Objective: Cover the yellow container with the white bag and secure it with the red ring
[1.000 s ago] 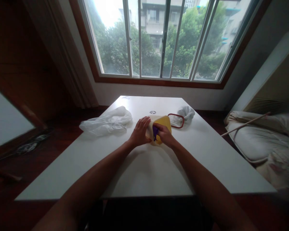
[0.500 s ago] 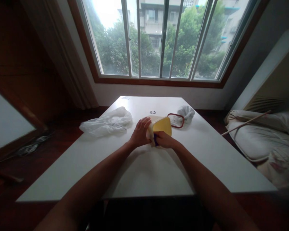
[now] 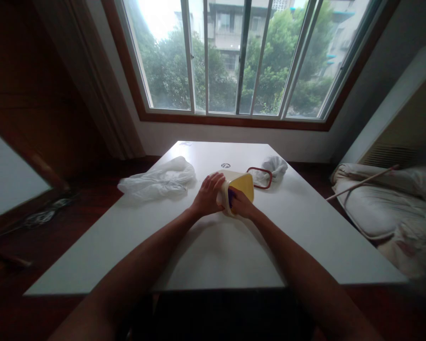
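A pale yellow plastic container [image 3: 246,185] is tipped on its side above the white table, its open mouth turned toward me and to the right. My left hand [image 3: 209,193] grips it from the left, fingers over its outer wall. Inside the mouth, my right hand [image 3: 240,202] is closed on a dark purple-blue cloth [image 3: 230,195] pressed to the inner left wall. The fingers hide most of that cloth, so its full shape is not visible. Just behind on the right lies a reddish-brown rectangular frame [image 3: 270,179], which looks like a lid rim.
On the white table [image 3: 128,255] a crumpled clear plastic bag [image 3: 159,179] lies to the left. A greyish plastic bag [image 3: 277,166] sits at the back right. Beyond the table are a window, a white cushioned bundle [image 3: 369,203] and a thin stick [image 3: 362,182].
My right hand has moved slightly up along the container's inner wall with the purple-blue cloth. My left hand and the container have hardly moved.
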Demonstrator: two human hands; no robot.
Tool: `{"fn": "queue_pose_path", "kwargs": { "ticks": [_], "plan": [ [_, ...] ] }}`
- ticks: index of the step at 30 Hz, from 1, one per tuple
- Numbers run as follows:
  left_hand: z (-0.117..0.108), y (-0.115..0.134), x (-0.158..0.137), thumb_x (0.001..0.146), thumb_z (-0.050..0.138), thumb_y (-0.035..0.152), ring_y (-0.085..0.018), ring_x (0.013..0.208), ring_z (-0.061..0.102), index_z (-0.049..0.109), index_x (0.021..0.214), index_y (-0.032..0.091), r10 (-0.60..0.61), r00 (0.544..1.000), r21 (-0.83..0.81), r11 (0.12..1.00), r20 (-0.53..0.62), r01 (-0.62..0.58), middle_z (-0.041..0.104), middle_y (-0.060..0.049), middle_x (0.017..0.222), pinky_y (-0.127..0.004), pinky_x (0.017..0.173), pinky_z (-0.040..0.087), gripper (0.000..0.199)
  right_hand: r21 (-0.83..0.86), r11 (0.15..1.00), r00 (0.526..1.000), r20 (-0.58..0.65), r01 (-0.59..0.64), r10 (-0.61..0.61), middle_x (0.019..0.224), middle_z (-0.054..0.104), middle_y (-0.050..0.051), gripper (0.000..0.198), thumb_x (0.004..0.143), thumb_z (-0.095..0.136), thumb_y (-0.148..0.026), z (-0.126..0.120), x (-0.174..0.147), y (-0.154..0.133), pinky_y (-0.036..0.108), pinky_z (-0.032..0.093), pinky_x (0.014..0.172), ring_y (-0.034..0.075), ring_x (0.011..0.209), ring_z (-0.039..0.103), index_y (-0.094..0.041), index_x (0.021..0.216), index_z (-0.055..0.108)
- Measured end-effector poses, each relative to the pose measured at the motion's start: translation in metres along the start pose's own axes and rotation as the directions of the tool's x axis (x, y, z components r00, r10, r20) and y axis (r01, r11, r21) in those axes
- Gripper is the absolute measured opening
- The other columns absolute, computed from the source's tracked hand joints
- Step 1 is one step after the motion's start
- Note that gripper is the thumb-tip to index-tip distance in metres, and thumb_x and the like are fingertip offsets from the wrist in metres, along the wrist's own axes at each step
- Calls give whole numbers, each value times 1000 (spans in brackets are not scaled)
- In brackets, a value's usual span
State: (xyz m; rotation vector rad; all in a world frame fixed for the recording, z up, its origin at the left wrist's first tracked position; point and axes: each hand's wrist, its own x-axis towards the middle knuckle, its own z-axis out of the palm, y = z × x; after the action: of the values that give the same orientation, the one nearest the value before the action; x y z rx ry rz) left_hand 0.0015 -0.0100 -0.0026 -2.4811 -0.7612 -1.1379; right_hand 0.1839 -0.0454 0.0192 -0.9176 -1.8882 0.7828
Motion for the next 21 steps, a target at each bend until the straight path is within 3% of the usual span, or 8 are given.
{"fn": "queue_pose_path", "kwargs": {
  "ticks": [6, 10, 15, 21],
  "plan": [
    [0, -1, 0, 66, 71, 33, -38, 145, 28, 14, 152, 15, -8, 1000, 8, 1000, -11, 8, 35, -22, 151, -58, 116, 28, 105, -97, 995, 999, 31, -15, 18, 75, 66, 4, 27, 88, 42, -29, -2, -3, 1, 30, 42, 68, 17, 68, 55, -17, 77, 63],
    [-1, -1, 0, 66, 71, 34, -38, 144, 30, 14, 152, 14, -30, 1000, 17, 999, -5, 30, 34, -22, 151, -57, 116, 28, 105, 58, 997, 999, -5, 42, -42, 80, 65, 2, 25, 86, 45, -30, -4, -2, -6, 30, 43, 72, 17, 73, 55, -17, 87, 66],
    [0, 0, 0, 66, 70, 34, -38, 144, 29, 14, 152, 14, -35, 999, 35, 999, -1, 35, 33, -21, 153, -57, 117, 27, 105, 275, 961, 1000, -16, 23, -19, 94, 66, 4, 39, 90, 51, -51, -6, -4, -19, 32, 44, 83, 20, 86, 56, -18, 102, 68],
    [1, 0, 1, 64, 68, 30, -37, 144, 30, 13, 153, 13, -45, 999, 51, 998, 1, 45, 33, -21, 153, -55, 117, 28, 106, 367, 930, 1000, -8, 25, -24, 118, 65, 6, 53, 88, 55, -60, -2, -6, -31, 38, 39, 104, 25, 113, 55, -20, 122, 63]
  ]
}}
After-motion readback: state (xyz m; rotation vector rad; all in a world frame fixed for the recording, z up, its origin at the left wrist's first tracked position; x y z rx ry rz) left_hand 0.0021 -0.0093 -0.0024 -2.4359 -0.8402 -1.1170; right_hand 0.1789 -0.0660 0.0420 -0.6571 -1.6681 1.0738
